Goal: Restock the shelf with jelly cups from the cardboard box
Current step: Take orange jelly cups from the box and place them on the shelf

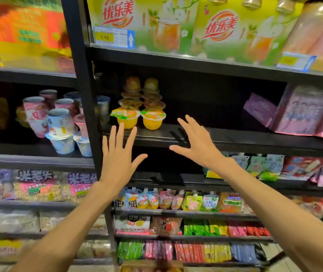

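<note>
Just left of frame centre, two stacks of jelly cups stand on the dark shelf, leaving bare room rightward. Both hands, left and right, hover spread and empty before them. At bottom centre the cardboard box barely shows.

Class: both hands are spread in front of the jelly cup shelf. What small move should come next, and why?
Probably lower both hands to the cardboard box at the bottom edge and pick up more cups. The left hand and right hand are open and hold nothing, and the shelf is bare to the right of the two stacks of jelly cups.
</note>
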Available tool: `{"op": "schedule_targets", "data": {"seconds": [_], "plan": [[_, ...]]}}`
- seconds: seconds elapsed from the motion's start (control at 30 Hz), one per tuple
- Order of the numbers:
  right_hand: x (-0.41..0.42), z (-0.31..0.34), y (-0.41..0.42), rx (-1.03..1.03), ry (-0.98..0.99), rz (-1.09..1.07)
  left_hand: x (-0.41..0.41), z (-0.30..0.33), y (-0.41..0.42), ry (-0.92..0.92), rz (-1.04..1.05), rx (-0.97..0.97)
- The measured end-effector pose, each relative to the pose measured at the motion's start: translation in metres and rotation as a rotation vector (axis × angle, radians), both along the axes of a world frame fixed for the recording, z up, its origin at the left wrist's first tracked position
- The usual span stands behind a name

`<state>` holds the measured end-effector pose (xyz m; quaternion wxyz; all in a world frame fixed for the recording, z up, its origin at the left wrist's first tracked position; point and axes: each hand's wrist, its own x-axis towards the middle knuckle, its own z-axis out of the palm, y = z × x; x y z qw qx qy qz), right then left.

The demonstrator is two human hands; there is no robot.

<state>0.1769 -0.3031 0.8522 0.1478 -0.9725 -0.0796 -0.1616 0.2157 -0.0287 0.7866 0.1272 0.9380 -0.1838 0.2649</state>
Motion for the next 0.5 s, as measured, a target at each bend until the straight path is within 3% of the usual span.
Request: {"op": "schedule_targets", "data": {"seconds": [0.2, 0.5], "plan": [[-0.054, -0.052, -0.010, -0.252, -0.042, 0.083, -0.055, -0.041, -0.024, 0.084, -0.007, 0.039], [-0.131, -0.167, -0.023, -0.219, 0.180, 0.122, -0.132, -0.135, -0.036, 0.279, -0.026, 0.152]]}}
